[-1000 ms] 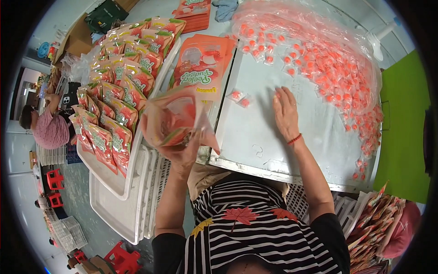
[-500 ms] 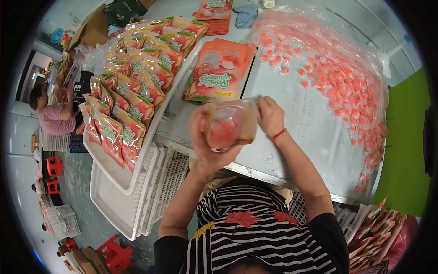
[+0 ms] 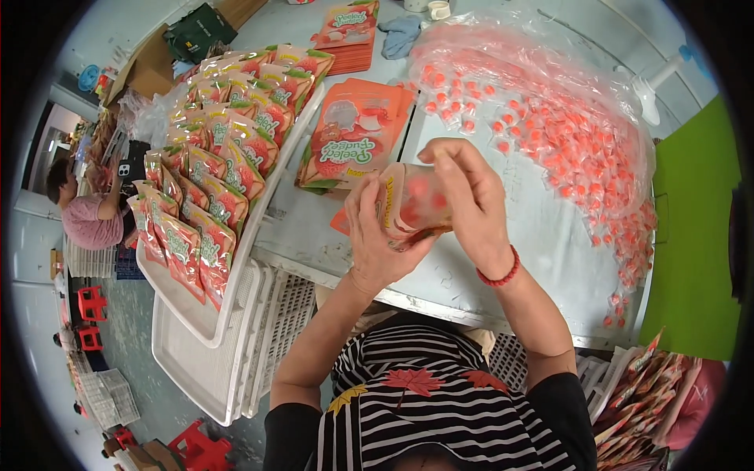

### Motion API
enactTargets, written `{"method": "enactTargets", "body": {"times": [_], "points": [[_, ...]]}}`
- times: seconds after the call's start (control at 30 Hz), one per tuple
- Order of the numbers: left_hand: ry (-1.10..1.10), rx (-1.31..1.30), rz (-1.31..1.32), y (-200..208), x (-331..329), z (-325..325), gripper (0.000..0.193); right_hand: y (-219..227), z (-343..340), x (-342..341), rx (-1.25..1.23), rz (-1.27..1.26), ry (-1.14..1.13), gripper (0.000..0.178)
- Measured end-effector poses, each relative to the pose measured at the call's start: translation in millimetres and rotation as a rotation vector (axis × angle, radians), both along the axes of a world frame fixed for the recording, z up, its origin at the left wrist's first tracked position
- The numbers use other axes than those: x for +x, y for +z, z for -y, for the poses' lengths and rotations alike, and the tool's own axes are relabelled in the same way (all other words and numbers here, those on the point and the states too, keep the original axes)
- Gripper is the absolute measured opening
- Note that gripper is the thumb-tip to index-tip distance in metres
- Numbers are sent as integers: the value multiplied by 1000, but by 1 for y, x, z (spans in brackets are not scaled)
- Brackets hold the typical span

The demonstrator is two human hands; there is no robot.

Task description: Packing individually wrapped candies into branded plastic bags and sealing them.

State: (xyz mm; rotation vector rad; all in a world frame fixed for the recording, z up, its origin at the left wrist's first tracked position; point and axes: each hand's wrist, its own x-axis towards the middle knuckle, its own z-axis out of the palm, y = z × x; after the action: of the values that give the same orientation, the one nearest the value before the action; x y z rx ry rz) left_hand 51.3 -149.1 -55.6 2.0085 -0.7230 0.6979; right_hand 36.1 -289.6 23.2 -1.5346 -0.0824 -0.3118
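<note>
My left hand [image 3: 378, 239] is wrapped round a clear-windowed candy pouch [image 3: 420, 196], with red candies showing inside. The fingers of my right hand [image 3: 477, 206], red bracelet at the wrist, are closed at the pouch's upper right edge; the fingertips partly hide that edge. Just beyond the pouch lies a small pile of flat pink pouches [image 3: 355, 129]. Loose wrapped red candies [image 3: 577, 161] spread over the right side of the table [image 3: 463, 271].
On the left, a white tray [image 3: 206, 326] holds rows of filled pouches [image 3: 224, 169]. Stacked trays [image 3: 236, 369] stand below it. A thicker stack of pouches [image 3: 349, 55] and a blue cloth [image 3: 400, 38] lie at the back. Clear plastic sheeting [image 3: 503, 55] borders the candies. A person [image 3: 96, 210] sits far left.
The pouch has turned and moved slightly right in my left hand. My right hand has come up from the table to the pouch's edge. The whole view has shifted a little.
</note>
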Motion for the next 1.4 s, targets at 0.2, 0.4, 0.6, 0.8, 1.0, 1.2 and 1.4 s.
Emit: {"method": "enactTargets", "body": {"times": [0.2, 0.4, 0.6, 0.8, 1.0, 1.2, 1.4], "points": [[-28, -166, -134, -14, 4, -4, 106, -6, 15, -18, -442, 318, -111, 19], [-53, -153, -224, -2, -4, -2, 109, -18, 21, -23, -779, 218, 66, 16], [-595, -530, -747, 36, 12, -42, 86, 11, 43, -20, -546, 212, 278, 14], [-605, -539, -1086, 29, 7, -52, 24, 32, 47, -25, -492, -42, 385, 16], [-488, -703, -967, 25, -1, -54, 22, 35, 39, -30, -747, 59, 369, 18], [-499, -653, -959, 40, -8, -64, 20, 4, 42, -27, -575, -12, 269, 20], [-392, -619, -892, 37, -17, -51, 19, 8, 36, -31, -374, -246, 262, 21]]}}
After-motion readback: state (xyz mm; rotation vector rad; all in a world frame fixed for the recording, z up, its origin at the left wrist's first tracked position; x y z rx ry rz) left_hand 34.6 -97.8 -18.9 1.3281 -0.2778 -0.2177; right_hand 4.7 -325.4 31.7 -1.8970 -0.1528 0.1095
